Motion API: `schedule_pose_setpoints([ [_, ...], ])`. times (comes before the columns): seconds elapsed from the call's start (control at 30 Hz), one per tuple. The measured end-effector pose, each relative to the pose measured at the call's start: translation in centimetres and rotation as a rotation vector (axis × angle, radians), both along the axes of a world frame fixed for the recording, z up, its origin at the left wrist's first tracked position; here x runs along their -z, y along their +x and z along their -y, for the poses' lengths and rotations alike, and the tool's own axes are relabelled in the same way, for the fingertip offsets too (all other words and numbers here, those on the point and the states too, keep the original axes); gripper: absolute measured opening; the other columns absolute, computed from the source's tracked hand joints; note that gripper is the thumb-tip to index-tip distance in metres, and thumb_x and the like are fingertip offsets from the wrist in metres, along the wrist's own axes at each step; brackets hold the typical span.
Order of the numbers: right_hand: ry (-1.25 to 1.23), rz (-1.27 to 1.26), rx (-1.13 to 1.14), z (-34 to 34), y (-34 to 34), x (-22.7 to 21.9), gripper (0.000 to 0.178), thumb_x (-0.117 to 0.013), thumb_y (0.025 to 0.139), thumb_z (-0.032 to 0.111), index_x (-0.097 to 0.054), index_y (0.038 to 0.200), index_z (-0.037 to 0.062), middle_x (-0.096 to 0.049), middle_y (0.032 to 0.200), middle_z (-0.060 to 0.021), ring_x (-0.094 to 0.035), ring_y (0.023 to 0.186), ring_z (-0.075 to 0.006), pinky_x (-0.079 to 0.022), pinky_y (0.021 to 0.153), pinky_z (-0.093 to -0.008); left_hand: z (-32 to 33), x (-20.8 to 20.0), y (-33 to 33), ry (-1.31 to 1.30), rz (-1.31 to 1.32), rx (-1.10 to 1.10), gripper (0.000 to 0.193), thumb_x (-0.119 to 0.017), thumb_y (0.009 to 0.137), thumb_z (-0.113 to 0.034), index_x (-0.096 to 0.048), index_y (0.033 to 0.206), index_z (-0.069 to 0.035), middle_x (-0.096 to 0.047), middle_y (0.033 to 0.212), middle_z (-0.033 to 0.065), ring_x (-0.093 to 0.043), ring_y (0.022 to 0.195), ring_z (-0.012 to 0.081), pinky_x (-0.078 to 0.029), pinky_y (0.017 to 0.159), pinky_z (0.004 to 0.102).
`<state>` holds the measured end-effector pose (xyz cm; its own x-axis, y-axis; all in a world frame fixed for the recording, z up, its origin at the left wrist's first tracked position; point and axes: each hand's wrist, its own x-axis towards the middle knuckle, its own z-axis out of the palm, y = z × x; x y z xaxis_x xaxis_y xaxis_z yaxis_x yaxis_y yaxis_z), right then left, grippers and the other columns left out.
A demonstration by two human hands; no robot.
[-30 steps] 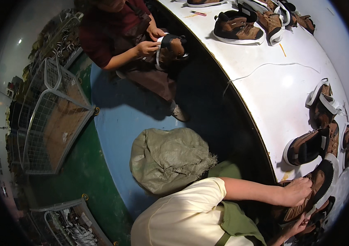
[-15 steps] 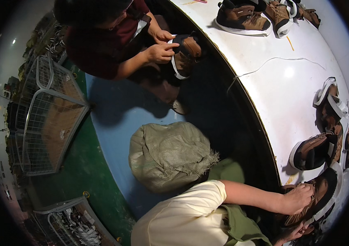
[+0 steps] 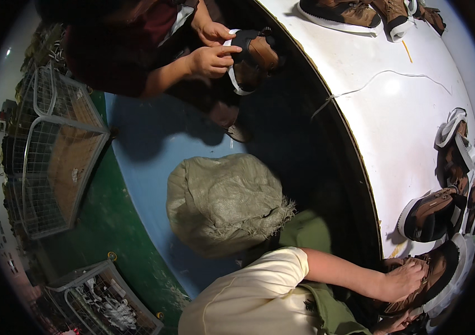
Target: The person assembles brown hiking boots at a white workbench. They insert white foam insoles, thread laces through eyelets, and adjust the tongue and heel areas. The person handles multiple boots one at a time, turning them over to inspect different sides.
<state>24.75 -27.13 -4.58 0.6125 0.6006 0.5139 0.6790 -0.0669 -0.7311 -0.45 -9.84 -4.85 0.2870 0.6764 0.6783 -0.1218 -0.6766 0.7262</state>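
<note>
A brown and black shoe [image 3: 442,268] with a white sole lies tilted at the near right edge of the white table. My left hand [image 3: 406,280] rests on its upper with the fingers bent and pressed to the lacing area. Lower down, my right hand [image 3: 398,322] grips the near side of the same shoe; the lower edge of the picture cuts part of it off. Just beyond stands another brown and black shoe [image 3: 428,216], touched by neither hand.
Several more shoes stand along the white table [image 3: 382,134], where a thin cord [image 3: 385,72] lies. Left of the table is a stool-like seat covered with grey-green woven sacking [image 3: 226,198]. A co-worker's hands [image 3: 212,58] hold a shoe [image 3: 254,58]. Wire carts [image 3: 53,173] stand at the left.
The view has shifted slightly, so the surroundings sit a little differently. Both my hands stay on the shoe, and the co-worker still points a finger at the other shoe.
</note>
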Motion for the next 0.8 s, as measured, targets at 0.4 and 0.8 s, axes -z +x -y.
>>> schedule_pose_setpoints([
  [0.4,-0.012,-0.014,-0.031,0.3,0.1,-0.7,0.032,-0.053,0.096,0.014,-0.057,0.118,-0.0098,-0.058,0.123,-0.0178,-0.055,0.107,-0.0233,-0.041,0.096,-0.0357,-0.2,-0.2,-0.5,0.003,0.060,0.044,0.023,-0.065,0.071,-0.016,-0.063,0.079,0.005,-0.051,0.096,0.0188,-0.046,0.097,0.0313,-0.037,0.088,0.0438],
  [0.8,-0.016,-0.029,-0.058,0.2,0.2,-0.7,0.033,-0.053,0.096,0.014,-0.056,0.118,-0.0097,-0.057,0.124,-0.0177,-0.054,0.107,-0.0233,-0.041,0.096,-0.0358,0.2,0.5,1.1,-0.009,0.032,0.018,0.027,-0.070,0.067,-0.021,-0.066,0.081,0.001,-0.053,0.100,0.0177,-0.046,0.101,0.0310,-0.037,0.092,0.0428],
])
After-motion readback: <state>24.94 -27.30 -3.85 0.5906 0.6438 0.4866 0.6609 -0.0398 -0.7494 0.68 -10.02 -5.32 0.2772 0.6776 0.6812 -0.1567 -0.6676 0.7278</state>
